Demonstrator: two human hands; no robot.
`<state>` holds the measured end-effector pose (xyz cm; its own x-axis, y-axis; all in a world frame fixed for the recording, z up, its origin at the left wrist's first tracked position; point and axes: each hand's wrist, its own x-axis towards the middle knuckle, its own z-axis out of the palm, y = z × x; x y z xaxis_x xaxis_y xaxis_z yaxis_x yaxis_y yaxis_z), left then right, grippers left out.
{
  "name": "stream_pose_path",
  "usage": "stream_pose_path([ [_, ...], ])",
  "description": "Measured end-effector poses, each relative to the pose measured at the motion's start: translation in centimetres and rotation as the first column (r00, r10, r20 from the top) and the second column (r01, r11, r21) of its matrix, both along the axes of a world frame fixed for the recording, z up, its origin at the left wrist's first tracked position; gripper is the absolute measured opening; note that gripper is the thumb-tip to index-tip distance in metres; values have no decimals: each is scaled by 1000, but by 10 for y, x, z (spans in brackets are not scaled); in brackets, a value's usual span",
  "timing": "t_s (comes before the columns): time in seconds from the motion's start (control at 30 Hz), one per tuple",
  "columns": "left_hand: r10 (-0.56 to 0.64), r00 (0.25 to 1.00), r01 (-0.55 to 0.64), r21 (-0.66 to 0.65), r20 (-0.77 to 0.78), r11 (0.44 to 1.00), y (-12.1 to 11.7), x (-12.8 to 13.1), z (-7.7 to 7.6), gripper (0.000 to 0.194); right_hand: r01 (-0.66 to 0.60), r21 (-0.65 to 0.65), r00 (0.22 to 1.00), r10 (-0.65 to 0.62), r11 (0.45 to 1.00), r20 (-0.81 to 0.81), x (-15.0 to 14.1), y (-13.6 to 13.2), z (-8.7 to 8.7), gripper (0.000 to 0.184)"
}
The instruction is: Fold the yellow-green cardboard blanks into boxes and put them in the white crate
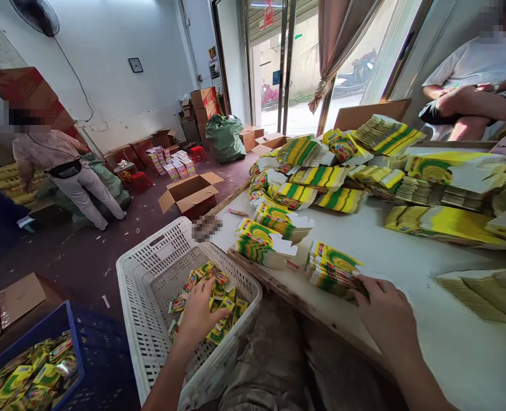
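Observation:
My left hand [204, 313] reaches down into a white plastic basket [133, 285], its thumb and fingers spread above small yellow-and-green boxes [226, 311] lying loose on the bottom. Nothing shows in its grip. On the white table, my right hand [385, 302] has its fingers bent at the near right end of a stack of flat yellow-and-green cartons [332, 265]; the fingertips are partly hidden. Two similar carton stacks, a nearer one [259, 242] and one behind it [281, 220], stand by the table's left edge.
Many carton bundles [321, 177] are heaped across the back of the table [407, 268]. A blue crate [75, 342] full of packets stands at lower left. An open cardboard box [191, 194] lies beyond the basket. One person [68, 165] stands left; another [476, 85] sits right.

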<state>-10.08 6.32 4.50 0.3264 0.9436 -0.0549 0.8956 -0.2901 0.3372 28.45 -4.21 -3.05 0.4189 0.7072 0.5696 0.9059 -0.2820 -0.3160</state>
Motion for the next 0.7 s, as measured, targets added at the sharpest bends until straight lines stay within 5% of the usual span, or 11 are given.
stream_pose_path([
  [0.17, -189, 960, 220, -137, 207, 966, -22, 29, -12, 52, 18, 3, 999, -18, 1000, 52, 2, 2, -7, 32],
  [0.47, -345, 842, 468, -245, 414, 849, -45, 71, -23, 56, 79, -60, 996, -81, 995, -39, 3, 5, 14, 26],
  [0.6, -171, 691, 548, -355, 702, 757, -52, 94, -31, 89, 14, 92, 959, 12, 996, -284, -32, -5, 29, 28],
  [0.7, 137, 374, 588, -349, 917, 730, -56, 117, -32, 94, -261, 89, 789, 266, 961, -554, -85, -16, 32, 24],
])
